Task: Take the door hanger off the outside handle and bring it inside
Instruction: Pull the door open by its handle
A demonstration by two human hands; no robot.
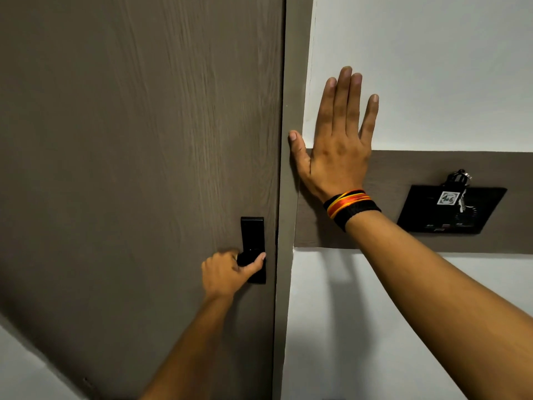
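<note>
Left hand [225,272] clenched on the black metal door handle [250,256]; right hand [336,145] (fingers spread, grasping nothing) flat against the white wall [432,67].

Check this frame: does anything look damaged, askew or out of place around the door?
Nothing stands out. The door sits closed in its frame, the left hand grips the black handle, the right hand lies flat on the wall, and the black card holder hangs beside it. No door hanger shows.
</note>
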